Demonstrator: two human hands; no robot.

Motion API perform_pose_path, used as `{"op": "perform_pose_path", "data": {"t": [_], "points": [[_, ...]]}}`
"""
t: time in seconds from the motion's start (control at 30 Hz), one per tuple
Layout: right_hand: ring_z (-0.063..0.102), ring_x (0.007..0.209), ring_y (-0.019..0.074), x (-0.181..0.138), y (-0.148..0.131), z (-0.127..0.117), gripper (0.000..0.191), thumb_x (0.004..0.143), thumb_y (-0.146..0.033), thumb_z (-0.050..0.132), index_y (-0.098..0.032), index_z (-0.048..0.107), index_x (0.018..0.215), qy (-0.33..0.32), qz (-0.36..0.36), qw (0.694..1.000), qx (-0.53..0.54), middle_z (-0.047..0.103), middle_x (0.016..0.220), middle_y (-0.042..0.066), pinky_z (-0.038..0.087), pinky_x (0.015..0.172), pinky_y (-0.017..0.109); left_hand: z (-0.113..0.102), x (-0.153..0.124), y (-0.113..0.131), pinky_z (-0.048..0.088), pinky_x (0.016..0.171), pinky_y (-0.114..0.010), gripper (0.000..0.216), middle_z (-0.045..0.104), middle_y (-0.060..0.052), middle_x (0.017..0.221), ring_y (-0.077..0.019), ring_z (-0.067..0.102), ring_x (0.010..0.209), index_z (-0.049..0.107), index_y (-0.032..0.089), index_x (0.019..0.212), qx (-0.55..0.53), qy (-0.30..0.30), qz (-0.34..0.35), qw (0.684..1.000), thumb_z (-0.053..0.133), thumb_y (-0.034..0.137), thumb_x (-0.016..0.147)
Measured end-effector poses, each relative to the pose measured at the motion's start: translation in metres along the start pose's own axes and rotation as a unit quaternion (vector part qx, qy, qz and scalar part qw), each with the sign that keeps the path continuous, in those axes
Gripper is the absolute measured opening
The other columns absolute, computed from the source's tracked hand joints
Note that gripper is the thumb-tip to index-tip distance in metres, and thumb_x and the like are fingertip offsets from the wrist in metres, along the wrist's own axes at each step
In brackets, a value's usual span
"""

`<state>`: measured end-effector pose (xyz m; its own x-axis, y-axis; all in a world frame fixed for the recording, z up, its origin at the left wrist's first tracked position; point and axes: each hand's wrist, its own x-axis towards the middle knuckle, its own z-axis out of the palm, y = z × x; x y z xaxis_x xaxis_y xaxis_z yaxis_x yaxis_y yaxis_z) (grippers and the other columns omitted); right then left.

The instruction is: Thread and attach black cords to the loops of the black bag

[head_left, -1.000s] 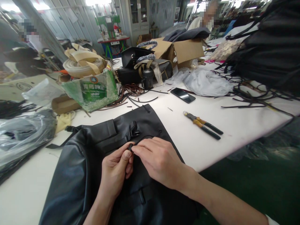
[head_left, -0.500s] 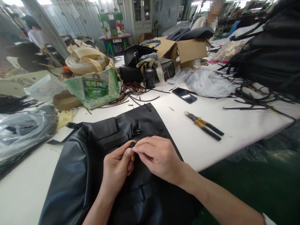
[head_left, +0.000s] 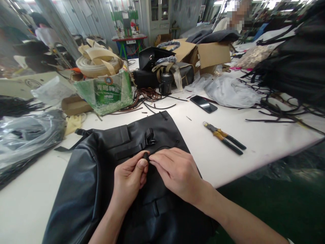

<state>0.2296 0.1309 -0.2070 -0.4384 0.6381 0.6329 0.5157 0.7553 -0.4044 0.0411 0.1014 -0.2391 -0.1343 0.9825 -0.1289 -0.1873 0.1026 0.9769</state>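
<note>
Head view: a small black cord end (head_left: 145, 156) is pinched between the thumb and fingers of the left hand (head_left: 129, 179), its grip closed tight on it. It sits on top of a black leather bag (head_left: 83, 183) lying flat on the white tabletop (head_left: 25, 210). The right hand (head_left: 177, 173) meets it from the right, fingertips narrowed onto the same piece. Just above it on the bag is a black plastic buckle (head_left: 149, 137). Right of the bag lie yellow-handled pliers (head_left: 224, 137); beyond them, a dark phone (head_left: 203, 103). The piece is tiny and mostly hidden, so it could likely slip from the fingertips, or the soft leather might bunch beneath.
</note>
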Motion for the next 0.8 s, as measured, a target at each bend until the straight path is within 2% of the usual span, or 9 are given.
{"op": "perform_pose_path", "data": {"t": [0.43, 0.8], "points": [[0.069, 0.085, 0.0205, 0.009, -0.0031, 0.0, 0.019, 0.109, -0.014, 0.056, -0.018, 0.071, 0.099, -0.06, 0.01, 0.998, -0.021, 0.076, 0.092, 0.006, 0.05, 0.082, 0.037, 0.0002, -0.0008, 0.0002, 0.038, 0.038, -0.017, 0.047, 0.059, 0.002, 0.066, -0.0058, 0.046, 0.044, 0.087, 0.016, 0.122, -0.011, -0.005, 0.001, 1.0, 0.091, 0.05, 0.089], [0.064, 0.085, 0.0224, 0.0083, 0.0001, 0.0007, 0.025, 0.114, -0.017, 0.049, -0.019, 0.069, 0.099, -0.087, -0.015, 0.995, -0.049, 0.072, 0.091, 0.006, 0.049, 0.083, 0.039, -0.0008, -0.0011, -0.004, 0.038, 0.04, -0.018, 0.053, 0.058, 0.003, 0.066, -0.0062, 0.046, 0.045, 0.084, 0.015, 0.127, 0.0, -0.001, -0.007, 1.0, 0.09, 0.052, 0.09]]}}
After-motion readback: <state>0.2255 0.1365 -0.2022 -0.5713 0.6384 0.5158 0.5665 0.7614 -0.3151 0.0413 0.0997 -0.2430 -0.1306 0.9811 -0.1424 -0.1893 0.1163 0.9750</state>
